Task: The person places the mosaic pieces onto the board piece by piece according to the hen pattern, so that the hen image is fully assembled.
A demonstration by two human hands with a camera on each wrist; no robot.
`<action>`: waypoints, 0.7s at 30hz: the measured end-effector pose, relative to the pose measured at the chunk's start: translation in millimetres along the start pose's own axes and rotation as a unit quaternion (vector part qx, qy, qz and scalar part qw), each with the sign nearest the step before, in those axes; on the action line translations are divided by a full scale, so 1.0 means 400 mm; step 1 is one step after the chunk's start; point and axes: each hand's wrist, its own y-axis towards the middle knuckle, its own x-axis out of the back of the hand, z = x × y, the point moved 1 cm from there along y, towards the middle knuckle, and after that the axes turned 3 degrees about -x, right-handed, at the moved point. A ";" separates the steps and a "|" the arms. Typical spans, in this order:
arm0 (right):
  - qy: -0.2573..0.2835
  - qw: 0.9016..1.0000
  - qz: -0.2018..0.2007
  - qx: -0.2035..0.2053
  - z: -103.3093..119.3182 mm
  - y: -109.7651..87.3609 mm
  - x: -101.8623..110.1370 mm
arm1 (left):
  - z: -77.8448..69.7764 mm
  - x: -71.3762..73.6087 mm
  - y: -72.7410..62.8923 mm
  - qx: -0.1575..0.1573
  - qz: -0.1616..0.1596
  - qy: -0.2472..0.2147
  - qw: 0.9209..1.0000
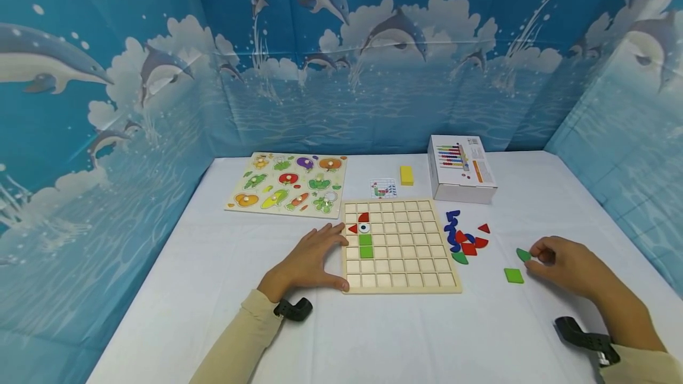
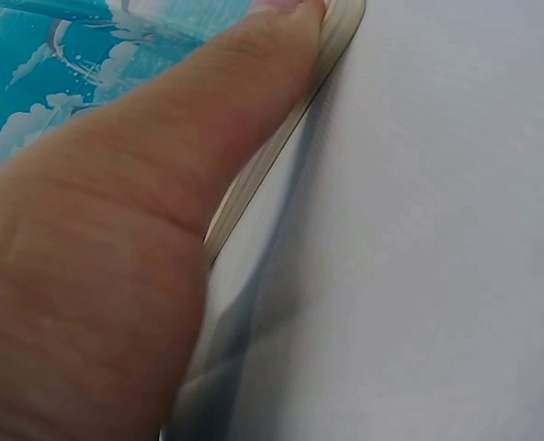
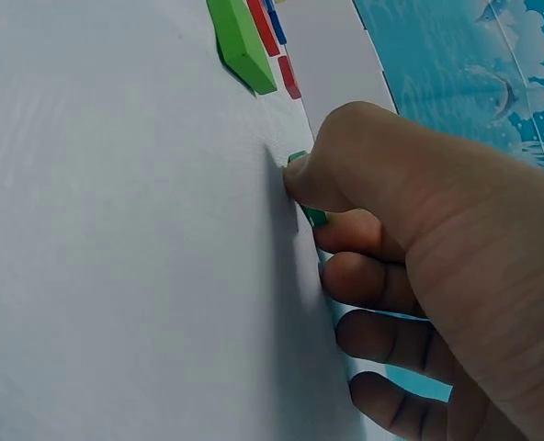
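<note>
A wooden grid board [image 1: 402,290] lies on the table with several pieces in its left part: a red quarter-round, a red triangle, a white eye piece [image 1: 364,228] and two green squares [image 1: 365,246]. My left hand [image 1: 315,259] touches the board's left edge, thumb near the front corner and fingers spread farther back. In the left wrist view the thumb [image 2: 226,101] presses against the wooden rim. To the right, my right hand [image 1: 571,265] pinches a green curved piece [image 1: 523,255] between thumb and index finger. A green square piece [image 1: 514,276] lies just left of that hand.
Blue, red and green pieces [image 1: 468,249] lie loose right of the board. Behind stand a white box [image 1: 463,191], a yellow block [image 1: 407,175] and a pattern card [image 1: 383,188]. A vegetable puzzle board [image 1: 261,182] lies back left. Dolphin-printed cloth surrounds the table.
</note>
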 end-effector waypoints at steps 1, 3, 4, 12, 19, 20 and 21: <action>0.000 1.000 0.000 -0.001 0.000 0.000 0.000 | 0.000 0.000 0.000 0.001 0.001 0.000 1.000; 0.001 1.000 0.000 -0.003 -0.001 0.001 0.001 | -0.001 0.000 0.001 0.001 0.001 -0.001 1.000; 0.001 1.000 -0.001 -0.003 -0.001 0.001 0.001 | -0.001 0.000 0.001 0.002 0.001 -0.001 1.000; -0.005 1.000 -0.018 0.006 0.028 0.007 -0.004 | -0.005 0.003 0.001 0.000 0.000 -0.001 1.000; -0.012 0.999 -0.020 0.042 0.097 0.029 -0.010 | -0.008 0.003 0.000 0.013 0.006 0.006 1.000; -0.015 0.999 -0.022 0.047 0.108 0.034 -0.012 | -0.008 0.002 0.000 0.013 0.006 0.005 1.000; -0.013 0.998 -0.020 0.053 0.119 0.039 -0.012 | -0.008 0.002 0.000 0.013 0.005 0.003 1.000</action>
